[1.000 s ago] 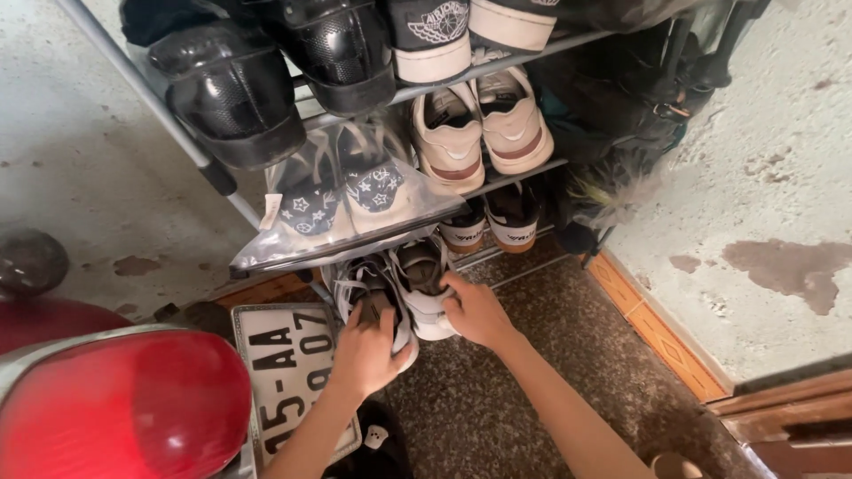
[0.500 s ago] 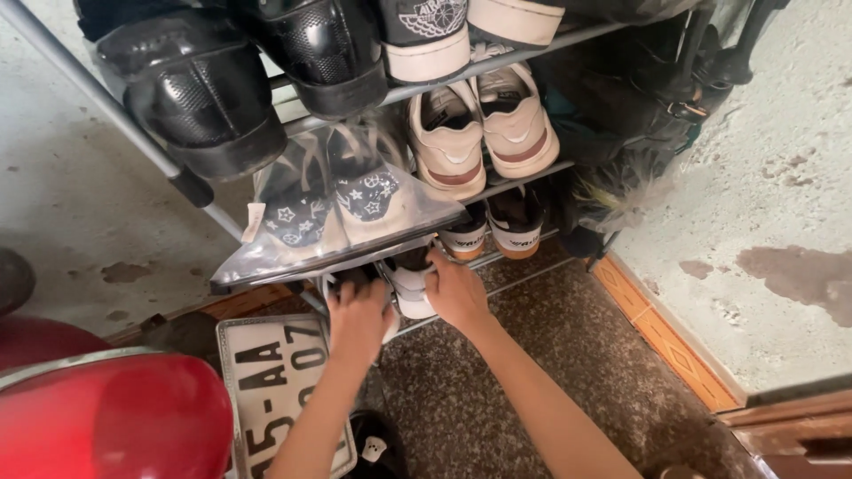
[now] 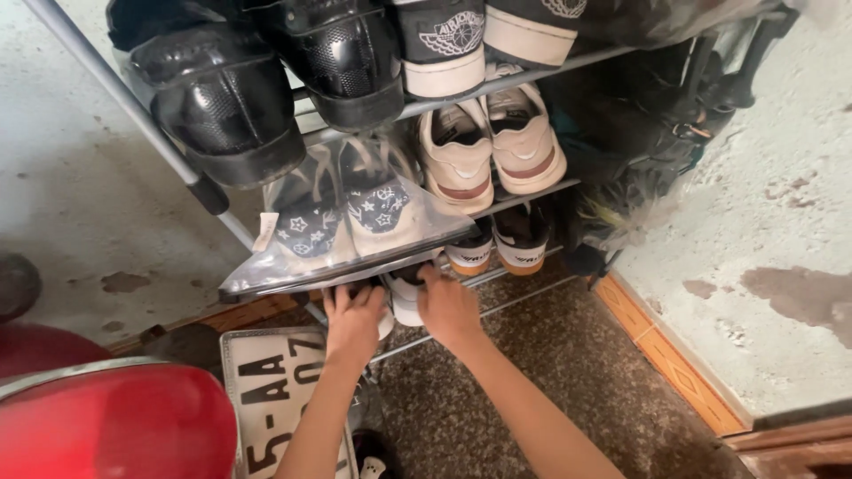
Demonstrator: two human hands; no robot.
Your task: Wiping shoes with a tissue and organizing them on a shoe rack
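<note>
My left hand point(image 3: 353, 321) and my right hand point(image 3: 448, 308) each press on the heel of a grey-and-white sneaker point(image 3: 406, 297) on the lowest shelf of a metal shoe rack point(image 3: 213, 191). Both shoes sit mostly hidden under a clear plastic bag point(image 3: 342, 222) holding a pair of star-patterned shoes one shelf up. My fingers curl over the heels; I cannot tell whether they grip or only push.
Black leather shoes point(image 3: 222, 98), beige sneakers point(image 3: 488, 146) and black-and-white sneakers point(image 3: 497, 248) fill the rack. A red scooter tail light point(image 3: 106, 426) and a white number plate point(image 3: 275, 390) stand at lower left. Speckled floor, orange tile border point(image 3: 661, 355), stained wall at right.
The pair of grey-and-white sneakers has gone from out on the floor to far under the bag on the bottom shelf, with both my hands following it inward.
</note>
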